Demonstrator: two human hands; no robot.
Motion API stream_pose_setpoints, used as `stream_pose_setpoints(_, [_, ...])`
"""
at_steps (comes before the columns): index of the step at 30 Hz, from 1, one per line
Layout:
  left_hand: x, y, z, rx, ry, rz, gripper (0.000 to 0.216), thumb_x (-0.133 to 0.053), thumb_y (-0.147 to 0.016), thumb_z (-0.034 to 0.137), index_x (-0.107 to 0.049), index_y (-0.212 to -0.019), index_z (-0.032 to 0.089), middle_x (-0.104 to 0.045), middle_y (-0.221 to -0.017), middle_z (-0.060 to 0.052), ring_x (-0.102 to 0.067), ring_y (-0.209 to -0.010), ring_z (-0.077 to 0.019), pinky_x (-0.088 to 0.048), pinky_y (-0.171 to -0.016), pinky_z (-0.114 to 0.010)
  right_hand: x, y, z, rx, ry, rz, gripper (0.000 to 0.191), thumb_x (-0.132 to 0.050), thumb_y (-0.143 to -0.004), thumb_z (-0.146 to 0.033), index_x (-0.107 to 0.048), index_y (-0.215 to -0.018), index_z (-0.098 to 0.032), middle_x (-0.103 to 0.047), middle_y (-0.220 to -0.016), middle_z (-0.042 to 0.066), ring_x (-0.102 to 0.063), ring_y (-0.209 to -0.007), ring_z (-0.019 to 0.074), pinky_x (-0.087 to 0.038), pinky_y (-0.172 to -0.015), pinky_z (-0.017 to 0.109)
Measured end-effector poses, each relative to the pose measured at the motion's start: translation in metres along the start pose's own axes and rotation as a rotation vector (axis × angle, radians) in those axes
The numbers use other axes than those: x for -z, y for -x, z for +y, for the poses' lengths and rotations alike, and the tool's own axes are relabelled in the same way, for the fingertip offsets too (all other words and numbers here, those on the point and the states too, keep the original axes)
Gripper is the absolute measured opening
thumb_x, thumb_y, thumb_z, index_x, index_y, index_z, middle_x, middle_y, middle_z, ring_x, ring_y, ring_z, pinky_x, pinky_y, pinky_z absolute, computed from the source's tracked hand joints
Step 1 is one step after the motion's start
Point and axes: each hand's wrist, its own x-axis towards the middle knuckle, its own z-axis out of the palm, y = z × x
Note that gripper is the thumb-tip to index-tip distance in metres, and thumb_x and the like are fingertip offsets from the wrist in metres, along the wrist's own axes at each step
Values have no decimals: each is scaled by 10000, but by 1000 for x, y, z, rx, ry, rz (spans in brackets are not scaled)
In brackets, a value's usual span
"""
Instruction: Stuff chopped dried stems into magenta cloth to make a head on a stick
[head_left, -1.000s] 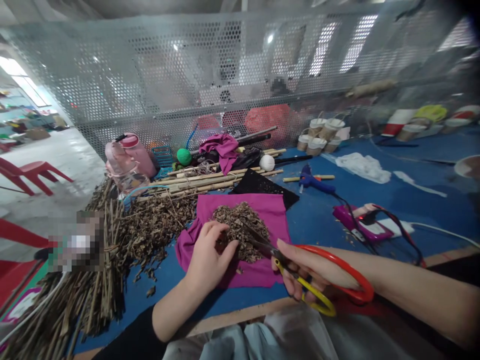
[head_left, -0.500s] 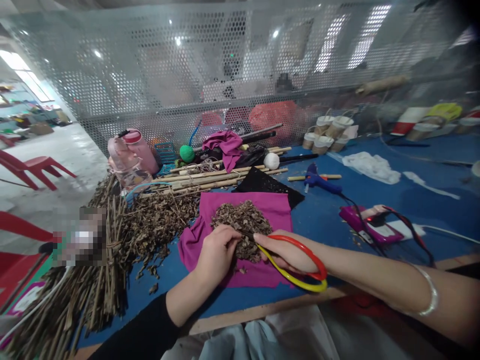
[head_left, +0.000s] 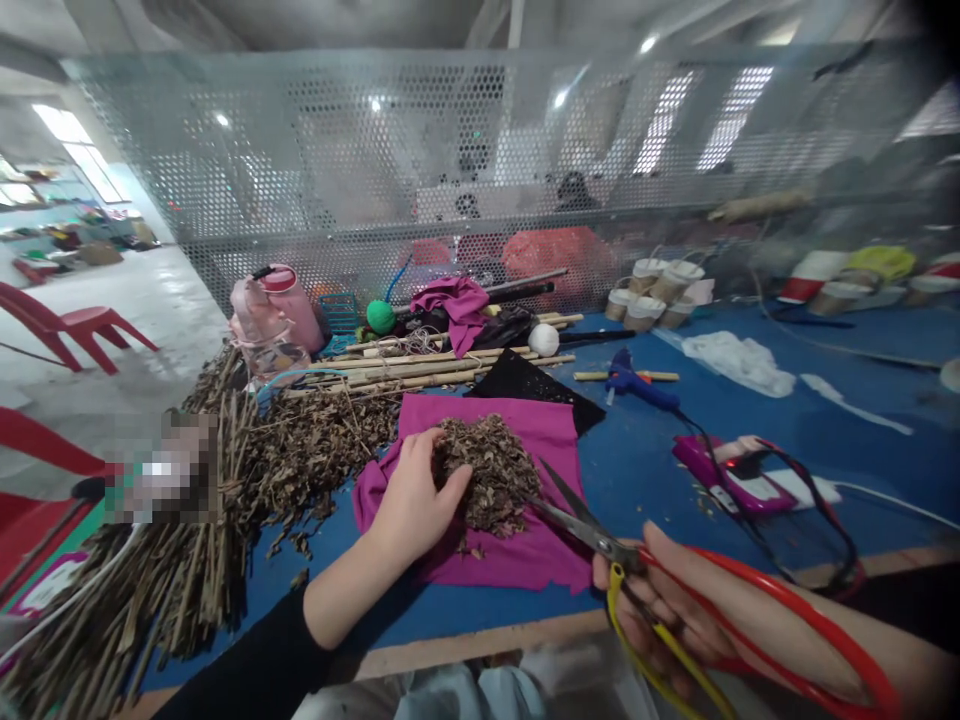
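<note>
My left hand cups the left side of a heap of chopped dry leaves, fingers curled into it. The heap lies on a magenta cloth spread on the blue table. My right hand grips large scissors with one red and one yellow handle loop. The blades are spread apart and point at the heap's right edge, a little off it.
A pile of dried twigs and leaves covers the table's left side, with bamboo sticks behind. A blue glue gun, a pink device with cables, paper cups, a pink bottle and a perforated metal screen stand beyond.
My right hand has drawn the scissors back to the right and toward me, out of the heap, and the blades have spread. My left hand stays on the heap.
</note>
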Motion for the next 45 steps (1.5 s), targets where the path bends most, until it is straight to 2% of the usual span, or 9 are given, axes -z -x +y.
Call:
stream_pose_setpoints(3, [-2, -6, 6, 64, -127, -72, 622, -526, -836, 404, -413, -1328, 41, -495, -1296, -205, -468, -1214, -297, -365, -1045, -444, 2, -5, -2, 26, -114, -60, 734, -504, -530, -874, -553, -847, -213, -588, -664, 28, -573, -589, 137, -428, -524, 233])
stream_pose_setpoints(10, [-6, -13, 4, -6, 67, -84, 298, -495, -839, 178, -635, -1099, 137, -667, -1118, -96, -608, -1045, -202, -449, -973, -346, -21, -31, -52, 17, 168, -102, 778, -195, -730, -842, -517, -853, -144, -589, -610, 49, -535, -459, 104, -401, -431, 199])
stream_pose_setpoints(18, [-8, -9, -12, -65, 186, -27, 191, -564, -804, 126, -682, -939, 189, -703, -992, -42, -639, -943, -176, -490, -897, -329, -29, -56, -67, 87, 403, 25, 620, -203, -862, -693, -524, -809, -165, -314, -375, -94, -247, -250, 43, -235, -266, 142])
stream_pose_setpoints(23, [3, -10, -11, -9, 147, -19, 262, -438, -900, 206, -641, -1060, 161, -678, -1094, -81, -615, -1028, -191, -456, -957, -357, -26, -48, -64, 124, 415, 60, 586, -318, -809, -730, -514, -793, -178, -311, -387, -107, -236, -260, 41, -222, -269, 150])
stream_pose_setpoints(27, [19, -6, -9, 46, -42, 30, 324, -379, -927, 287, -582, -1114, 118, -632, -1124, -137, -580, -1059, -244, -438, -955, -424, -20, -33, -60, 115, 350, -49, 685, -274, -770, -796, -530, -804, -161, -467, -509, -46, -438, -382, 70, -397, -420, 197])
stream_pose_setpoints(32, [21, 6, -8, 64, -89, -54, 496, -640, -758, 464, -567, -1122, 135, -631, -1079, -130, -598, -990, -278, -480, -867, -432, -14, -12, -61, 178, 390, -62, 717, -274, -776, -791, -560, -929, -152, -580, -652, 28, -508, -526, 119, -447, -571, 271])
stream_pose_setpoints(34, [15, 9, -10, 53, -57, -77, 545, -713, -703, 406, -565, -1146, 125, -640, -1080, -134, -609, -976, -267, -486, -861, -409, -15, -4, -62, 216, 379, -64, 701, -302, -768, -791, -559, -944, -163, -590, -683, 36, -514, -549, 131, -446, -574, 278])
stream_pose_setpoints(39, [0, 7, -15, 80, 87, -30, 269, -680, -714, 145, -616, -975, 134, -688, -837, -62, -639, -735, -177, -517, -711, -314, -24, 6, -55, 168, 437, -36, 697, -300, -772, -787, -594, -830, -158, -592, -699, 53, -530, -579, 137, -444, -586, 271])
stream_pose_setpoints(45, [-2, 6, -13, 38, 135, 53, 119, -649, -734, 107, -657, -837, 165, -701, -778, -31, -647, -695, -153, -524, -680, -281, -47, -10, -64, -1, 595, -49, 785, -257, -730, -836, -576, -625, -127, -575, -630, 61, -524, -544, 106, -436, -546, 218])
